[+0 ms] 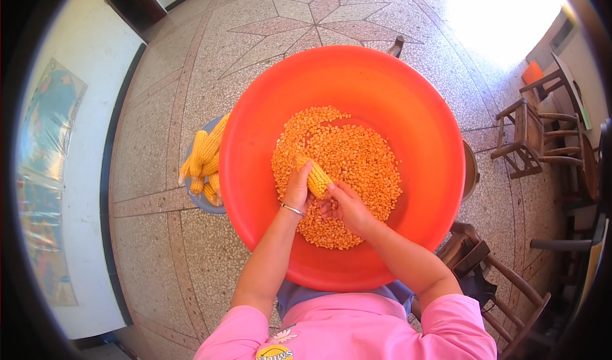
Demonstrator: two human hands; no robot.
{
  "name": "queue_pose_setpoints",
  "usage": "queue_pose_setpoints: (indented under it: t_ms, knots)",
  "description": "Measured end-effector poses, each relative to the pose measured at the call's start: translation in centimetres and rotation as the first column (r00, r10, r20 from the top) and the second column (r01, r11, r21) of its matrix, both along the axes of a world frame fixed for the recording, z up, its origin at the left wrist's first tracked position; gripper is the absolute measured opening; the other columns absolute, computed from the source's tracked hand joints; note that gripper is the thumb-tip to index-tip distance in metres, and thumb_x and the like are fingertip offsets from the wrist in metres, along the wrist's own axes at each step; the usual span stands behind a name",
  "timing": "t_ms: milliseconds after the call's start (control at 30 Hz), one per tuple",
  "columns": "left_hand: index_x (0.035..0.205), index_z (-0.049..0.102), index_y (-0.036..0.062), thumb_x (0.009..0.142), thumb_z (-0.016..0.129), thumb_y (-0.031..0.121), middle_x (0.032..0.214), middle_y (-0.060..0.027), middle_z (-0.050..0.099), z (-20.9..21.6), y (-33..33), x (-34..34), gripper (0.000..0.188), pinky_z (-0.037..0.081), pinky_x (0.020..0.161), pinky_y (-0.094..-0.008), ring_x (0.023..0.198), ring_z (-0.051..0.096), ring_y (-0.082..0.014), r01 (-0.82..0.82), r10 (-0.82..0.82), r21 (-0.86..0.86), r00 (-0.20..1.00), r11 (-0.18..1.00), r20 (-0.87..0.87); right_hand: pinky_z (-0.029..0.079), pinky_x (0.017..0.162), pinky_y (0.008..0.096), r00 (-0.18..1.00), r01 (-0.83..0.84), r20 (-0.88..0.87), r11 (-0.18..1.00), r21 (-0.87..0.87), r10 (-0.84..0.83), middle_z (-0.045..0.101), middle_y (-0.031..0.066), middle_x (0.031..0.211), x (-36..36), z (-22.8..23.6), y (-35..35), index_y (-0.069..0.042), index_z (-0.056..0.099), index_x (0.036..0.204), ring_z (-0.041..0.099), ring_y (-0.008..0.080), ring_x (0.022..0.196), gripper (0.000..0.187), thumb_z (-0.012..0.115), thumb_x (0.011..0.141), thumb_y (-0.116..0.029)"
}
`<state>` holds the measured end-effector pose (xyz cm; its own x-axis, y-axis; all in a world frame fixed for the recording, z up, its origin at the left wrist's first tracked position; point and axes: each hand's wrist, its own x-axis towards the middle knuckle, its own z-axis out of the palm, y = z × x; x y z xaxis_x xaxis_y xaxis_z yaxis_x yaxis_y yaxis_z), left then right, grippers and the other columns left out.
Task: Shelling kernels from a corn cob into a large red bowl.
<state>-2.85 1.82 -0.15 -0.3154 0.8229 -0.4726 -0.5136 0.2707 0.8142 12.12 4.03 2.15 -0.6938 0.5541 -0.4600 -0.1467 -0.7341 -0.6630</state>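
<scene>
A yellow ear of corn is held over a wide red basin. My left hand, with a silver bangle at the wrist, wraps round the ear's left side. At its lower right end, my right hand presses the thumb against the kernels, the other fingers curled beneath. Loose corn kernels spread over the basin's bottom under both hands. Left of the basin, several whole ears lie in a blue-grey bowl, partly hidden by the basin's rim.
A metal pot shows partly behind the basin's right side. Wooden chairs stand at the right, and another chair with a dark bag sits close by at lower right. A white wall runs along the left of the terrazzo floor.
</scene>
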Motion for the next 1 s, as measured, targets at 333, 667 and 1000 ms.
queue_pose_setpoints:
  t_ms: [333,667,1000]
  knots:
    - [0.093,0.052,0.0114,0.088,0.048,0.043,0.072,-0.0007,0.058,0.3,0.1,0.5,0.032,0.034,0.037,-0.0193,0.051,0.051,-0.0075,-0.005,0.008,0.07,0.999,0.998,-0.046,0.047,0.069,0.033,1.0,0.006,-0.023,0.999,0.038,-0.005,0.053,0.0097,0.089,0.0,-0.8,-0.2,-0.004,0.042,0.111,0.053,0.0171,0.075,0.025,0.041,0.087,-0.014]
    - [0.1,0.051,0.0081,0.088,0.043,0.045,0.083,-0.0068,0.059,1.9,0.2,0.8,0.04,0.046,0.06,-0.0306,0.069,0.056,-0.0157,-0.109,0.082,0.082,0.956,0.991,0.282,0.047,0.066,0.0324,0.998,0.06,-0.023,0.994,0.089,-0.058,0.054,0.0078,0.087,-0.3,-0.5,0.1,-0.006,0.036,0.117,0.053,0.0163,0.073,0.032,0.04,0.09,-0.022]
    - [0.1,0.051,0.0087,0.087,0.044,0.05,0.086,-0.0078,0.061,1.1,-0.2,0.3,0.044,0.046,0.061,-0.032,0.07,0.055,-0.0174,0.163,-0.215,0.225,0.95,0.961,0.228,0.048,0.065,0.0297,0.992,0.112,-0.054,0.993,0.038,-0.11,0.055,0.007,0.088,0.2,-0.2,0.4,-0.005,0.04,0.116,0.053,0.0135,0.073,0.034,0.043,0.095,-0.031]
